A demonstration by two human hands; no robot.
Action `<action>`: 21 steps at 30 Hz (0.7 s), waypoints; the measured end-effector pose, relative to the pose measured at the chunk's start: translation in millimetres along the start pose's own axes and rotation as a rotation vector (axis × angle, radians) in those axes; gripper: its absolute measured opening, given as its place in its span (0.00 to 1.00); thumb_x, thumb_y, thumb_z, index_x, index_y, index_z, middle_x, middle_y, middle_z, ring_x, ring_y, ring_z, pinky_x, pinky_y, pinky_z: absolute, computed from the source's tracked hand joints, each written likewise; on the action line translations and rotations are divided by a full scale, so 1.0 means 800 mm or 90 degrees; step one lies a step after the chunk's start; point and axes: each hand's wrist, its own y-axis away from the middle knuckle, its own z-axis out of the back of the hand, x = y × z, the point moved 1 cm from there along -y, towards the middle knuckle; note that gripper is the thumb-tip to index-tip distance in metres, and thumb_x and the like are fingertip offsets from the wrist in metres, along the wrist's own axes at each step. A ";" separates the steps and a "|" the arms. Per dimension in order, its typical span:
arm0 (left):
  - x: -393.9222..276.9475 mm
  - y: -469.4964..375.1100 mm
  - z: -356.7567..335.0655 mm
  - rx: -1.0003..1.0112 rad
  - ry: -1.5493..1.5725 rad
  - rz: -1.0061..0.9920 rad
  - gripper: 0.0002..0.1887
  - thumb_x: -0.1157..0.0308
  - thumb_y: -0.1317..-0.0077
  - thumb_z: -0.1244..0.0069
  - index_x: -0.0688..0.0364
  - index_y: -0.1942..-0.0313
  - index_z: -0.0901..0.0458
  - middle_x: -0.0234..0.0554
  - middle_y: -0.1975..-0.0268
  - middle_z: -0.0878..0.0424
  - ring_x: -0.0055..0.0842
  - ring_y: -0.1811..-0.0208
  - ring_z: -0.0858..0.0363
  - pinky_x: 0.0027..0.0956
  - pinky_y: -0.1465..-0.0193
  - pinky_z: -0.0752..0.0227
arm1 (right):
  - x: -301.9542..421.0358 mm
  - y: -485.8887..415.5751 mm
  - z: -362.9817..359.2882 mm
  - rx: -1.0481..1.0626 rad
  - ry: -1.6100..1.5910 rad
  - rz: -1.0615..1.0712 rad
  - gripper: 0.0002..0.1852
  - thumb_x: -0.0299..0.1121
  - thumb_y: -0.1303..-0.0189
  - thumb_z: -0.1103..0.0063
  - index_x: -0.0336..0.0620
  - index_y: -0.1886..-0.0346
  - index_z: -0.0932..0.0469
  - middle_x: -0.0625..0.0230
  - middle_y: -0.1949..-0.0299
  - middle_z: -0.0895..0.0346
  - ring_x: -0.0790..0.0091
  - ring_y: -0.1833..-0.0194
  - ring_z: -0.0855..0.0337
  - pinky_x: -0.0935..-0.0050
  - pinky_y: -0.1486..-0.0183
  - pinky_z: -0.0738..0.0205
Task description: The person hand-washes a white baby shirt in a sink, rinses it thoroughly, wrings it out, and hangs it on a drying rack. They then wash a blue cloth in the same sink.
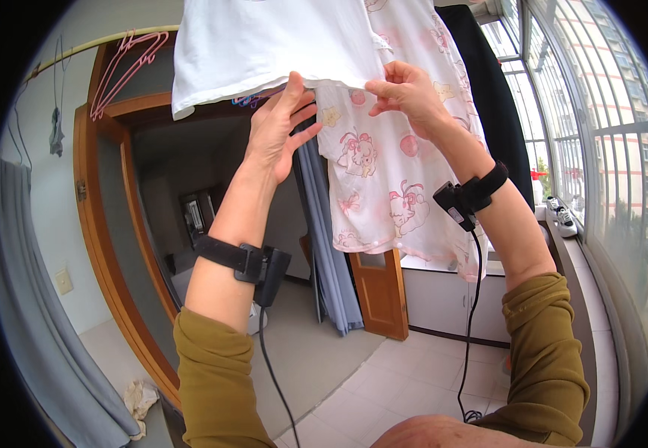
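A plain white garment (268, 45) hangs at the top of the view, its lower hem level with both hands. My right hand (405, 95) pinches the hem near its right end between thumb and fingers. At the middle of the hem is my left hand (284, 123), fingers spread and thumb raised against the cloth; no firm grip shows. Behind the white garment hangs a pale pink garment (380, 185) printed with cartoon animals, strawberries and stars. Its upper part is partly hidden by the white cloth and my right hand.
Pink hangers (128, 73) hang from a yellowish rail (94, 45) at the left. A black cloth (497, 101) hangs at the right, near barred windows (615, 145) and shoes (564, 218) on the ledge. Behind are a wooden door frame (91, 185), blue-grey curtains (329, 241) and a low cabinet (441, 302).
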 end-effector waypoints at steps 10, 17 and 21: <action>-0.025 -0.007 -0.018 0.007 0.251 -0.080 0.20 0.63 0.29 0.59 0.68 0.44 0.37 0.50 0.44 0.28 0.41 0.43 0.26 0.46 0.37 0.32 | 0.018 0.002 0.001 -0.005 0.003 0.008 0.07 0.24 0.45 0.38 0.31 0.70 0.27 0.65 0.76 0.26 0.76 0.77 0.22 0.75 0.71 0.20; -0.028 -0.009 -0.027 0.018 0.280 -0.093 0.19 0.64 0.29 0.59 0.70 0.46 0.36 0.51 0.46 0.27 0.41 0.44 0.26 0.46 0.38 0.30 | 0.033 0.017 -0.002 -0.164 0.197 0.203 0.12 0.24 0.47 0.37 0.32 0.61 0.27 0.57 0.64 0.24 0.67 0.66 0.20 0.66 0.56 0.23; -0.023 -0.006 -0.036 -0.007 0.253 -0.138 0.16 0.66 0.28 0.60 0.73 0.50 0.32 0.51 0.51 0.23 0.40 0.50 0.21 0.44 0.42 0.26 | 0.062 0.034 -0.014 -0.302 0.536 0.688 0.14 0.22 0.52 0.39 0.37 0.59 0.25 0.60 0.61 0.23 0.59 0.58 0.22 0.62 0.44 0.36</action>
